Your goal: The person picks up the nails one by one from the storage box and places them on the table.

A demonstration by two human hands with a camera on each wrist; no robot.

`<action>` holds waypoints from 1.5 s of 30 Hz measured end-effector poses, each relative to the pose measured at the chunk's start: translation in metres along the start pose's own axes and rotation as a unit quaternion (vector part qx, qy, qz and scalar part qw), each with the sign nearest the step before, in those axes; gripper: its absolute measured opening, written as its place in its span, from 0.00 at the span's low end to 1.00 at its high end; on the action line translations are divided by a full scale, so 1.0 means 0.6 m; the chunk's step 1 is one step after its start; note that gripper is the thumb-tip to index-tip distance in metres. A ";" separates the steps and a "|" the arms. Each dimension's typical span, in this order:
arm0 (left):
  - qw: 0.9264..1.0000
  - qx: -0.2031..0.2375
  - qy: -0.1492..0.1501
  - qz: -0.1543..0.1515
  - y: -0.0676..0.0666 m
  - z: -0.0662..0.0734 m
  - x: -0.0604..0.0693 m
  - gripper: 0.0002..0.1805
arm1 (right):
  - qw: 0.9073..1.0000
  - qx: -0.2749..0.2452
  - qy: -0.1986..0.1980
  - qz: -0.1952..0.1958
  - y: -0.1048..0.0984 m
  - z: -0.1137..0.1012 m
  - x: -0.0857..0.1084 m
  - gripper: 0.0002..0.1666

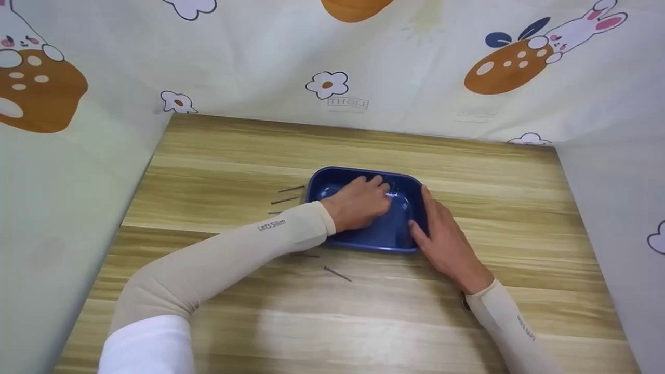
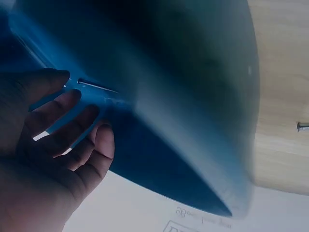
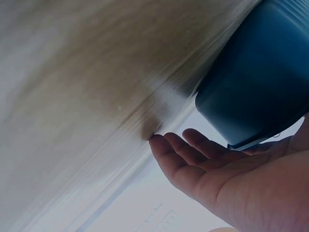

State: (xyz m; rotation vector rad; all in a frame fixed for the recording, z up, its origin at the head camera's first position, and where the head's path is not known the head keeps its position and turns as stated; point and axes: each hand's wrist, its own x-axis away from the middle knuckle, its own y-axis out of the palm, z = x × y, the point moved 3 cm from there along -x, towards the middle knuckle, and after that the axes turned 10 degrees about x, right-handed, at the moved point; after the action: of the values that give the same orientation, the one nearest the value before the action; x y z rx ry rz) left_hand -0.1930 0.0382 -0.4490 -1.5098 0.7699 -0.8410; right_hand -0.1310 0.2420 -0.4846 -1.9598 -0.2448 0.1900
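A deep blue plastic tray [image 1: 387, 236] with rounded corners stands on the wooden table. My left hand [image 1: 361, 202] reaches down inside it, fingers loosely bent. In the left wrist view a thin metal nail [image 2: 99, 86] lies in the tray just beyond the thumb and fingertips of the left hand [image 2: 58, 140], with no visible grip on it. My right hand [image 1: 449, 244] holds the tray's right end, thumb over the rim on the inside and fingers along the outside. The right wrist view shows the right hand's fingers [image 3: 193, 159] beneath the tray's outer wall [image 3: 256, 82].
Several nails lie loose on the table, some left of the tray, such as one nail [image 1: 284, 200], and another nail [image 1: 337, 274] in front of it. A pale printed curtain [image 1: 249, 62] stands around the table's back and sides.
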 end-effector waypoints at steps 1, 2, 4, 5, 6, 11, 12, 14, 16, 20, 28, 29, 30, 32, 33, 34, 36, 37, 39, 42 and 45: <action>1.000 0.001 0.001 0.000 0.001 -0.001 -0.001 0.15 | 1.000 0.000 0.000 -0.001 0.000 0.000 0.001 0.49; 1.000 0.002 0.001 0.000 0.001 -0.001 -0.002 0.15 | 1.000 0.001 0.000 -0.001 0.000 0.001 0.001 0.49; 1.000 0.004 0.003 0.003 0.001 -0.002 -0.004 0.14 | 1.000 0.001 0.002 -0.002 0.000 0.001 0.001 0.49; 1.000 0.004 0.003 0.005 0.000 -0.002 -0.005 0.14 | 1.000 0.000 0.003 -0.003 0.000 0.001 0.001 0.49; 1.000 0.003 0.004 0.005 -0.002 -0.002 -0.006 0.13 | 1.000 -0.001 0.004 -0.004 0.000 0.002 0.001 0.49; 1.000 -0.002 0.004 -0.005 -0.007 -0.003 -0.016 0.13 | 1.000 -0.004 0.007 -0.007 0.000 0.003 0.002 0.48; 1.000 -0.002 0.003 -0.009 -0.007 -0.003 -0.018 0.13 | 1.000 -0.003 0.006 -0.007 0.000 0.004 0.002 0.48; 1.000 -0.001 0.003 -0.015 -0.007 -0.005 -0.022 0.13 | 1.000 -0.001 0.005 -0.004 0.000 0.004 0.002 0.49; 1.000 -0.002 0.002 -0.023 -0.006 -0.006 -0.025 0.13 | 1.000 0.000 0.004 0.000 0.000 0.004 0.001 0.49; 0.999 -0.009 -0.002 -0.037 -0.003 -0.008 -0.030 0.13 | 1.000 -0.002 0.003 0.002 0.000 0.003 0.002 0.49; 0.999 -0.017 -0.001 -0.050 0.000 -0.005 -0.041 0.10 | 1.000 -0.005 -0.001 0.010 0.000 0.002 0.003 0.49; 0.998 -0.019 0.000 -0.052 0.000 -0.004 -0.043 0.10 | 1.000 -0.005 0.000 0.010 0.000 0.002 0.003 0.49; 0.998 -0.021 0.001 -0.054 0.000 -0.003 -0.045 0.10 | 1.000 -0.006 0.001 0.009 0.000 0.001 0.003 0.49; 0.998 -0.024 0.004 -0.057 0.001 -0.002 -0.049 0.11 | 1.000 -0.007 0.003 0.005 0.000 0.001 0.003 0.49; 0.998 -0.025 0.005 -0.057 0.001 -0.001 -0.050 0.11 | 1.000 -0.007 0.003 0.003 0.000 0.001 0.003 0.49; 0.998 -0.025 0.006 -0.057 0.001 0.000 -0.052 0.11 | 1.000 -0.007 0.004 0.001 0.000 0.001 0.003 0.49; 0.998 -0.025 0.009 -0.059 0.003 0.001 -0.054 0.11 | 1.000 -0.006 0.005 -0.001 0.001 0.002 0.003 0.49; 0.998 -0.026 0.010 -0.059 0.003 0.001 -0.055 0.11 | 1.000 -0.007 0.006 -0.002 0.001 0.002 0.002 0.49; 0.998 -0.028 0.010 -0.062 0.004 0.003 -0.056 0.12 | 1.000 -0.007 0.005 -0.001 0.001 0.002 0.002 0.49; 0.997 -0.034 0.009 -0.064 0.006 0.005 -0.057 0.12 | 1.000 -0.008 0.002 0.000 0.001 0.002 0.002 0.49; 0.997 -0.041 0.009 -0.062 0.007 0.007 -0.056 0.12 | 1.000 -0.008 0.001 0.001 0.000 0.002 0.003 0.49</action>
State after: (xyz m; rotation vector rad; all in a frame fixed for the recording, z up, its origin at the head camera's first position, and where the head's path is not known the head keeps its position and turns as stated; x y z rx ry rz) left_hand -0.2070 0.0687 -0.4563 -1.6381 0.7370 -0.9269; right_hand -0.1298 0.2435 -0.4853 -1.9757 -0.2439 0.1876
